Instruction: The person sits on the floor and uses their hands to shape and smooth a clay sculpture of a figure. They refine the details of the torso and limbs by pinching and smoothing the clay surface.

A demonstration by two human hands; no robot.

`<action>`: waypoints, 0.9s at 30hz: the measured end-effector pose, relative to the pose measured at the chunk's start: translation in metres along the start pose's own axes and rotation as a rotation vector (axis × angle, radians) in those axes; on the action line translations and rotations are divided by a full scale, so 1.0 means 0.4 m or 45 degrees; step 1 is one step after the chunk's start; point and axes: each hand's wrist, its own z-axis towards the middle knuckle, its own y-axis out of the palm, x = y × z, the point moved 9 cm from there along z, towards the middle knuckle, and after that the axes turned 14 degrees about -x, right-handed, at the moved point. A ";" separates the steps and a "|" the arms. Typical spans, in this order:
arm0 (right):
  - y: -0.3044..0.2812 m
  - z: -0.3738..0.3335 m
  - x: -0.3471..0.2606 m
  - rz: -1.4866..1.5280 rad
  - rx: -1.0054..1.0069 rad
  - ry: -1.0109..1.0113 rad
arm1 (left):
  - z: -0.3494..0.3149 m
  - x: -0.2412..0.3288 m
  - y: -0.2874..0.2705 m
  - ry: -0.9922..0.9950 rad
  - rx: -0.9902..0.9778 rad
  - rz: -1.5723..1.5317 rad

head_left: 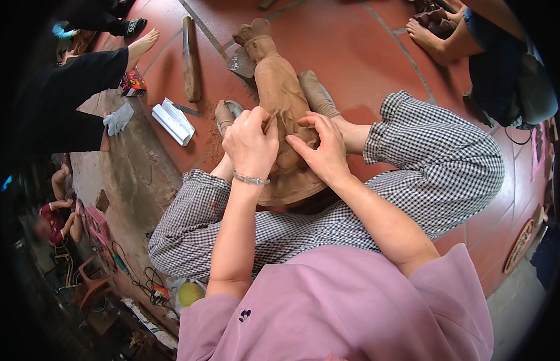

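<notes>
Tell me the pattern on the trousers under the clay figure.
The trousers are a small black-and-white check, clearest in the head view.

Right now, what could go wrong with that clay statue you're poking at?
The left hand presses a thin tool into the clay figure; a slip might gouge the surface or jab the right hand, whose fingers sit right beside it. The figure lies propped between the feet on the tiled floor, so it might roll. Its head end sticks out unsupported and might crack.
</notes>
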 end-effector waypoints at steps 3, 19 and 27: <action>-0.003 -0.002 -0.007 -0.038 0.019 -0.009 | 0.000 -0.002 -0.008 0.062 -0.007 -0.074; -0.010 -0.005 -0.003 -0.039 0.105 -0.093 | 0.031 -0.081 -0.026 0.553 -0.308 -0.085; -0.005 -0.002 0.002 -0.034 0.090 -0.079 | 0.086 -0.026 -0.002 0.722 0.005 -0.175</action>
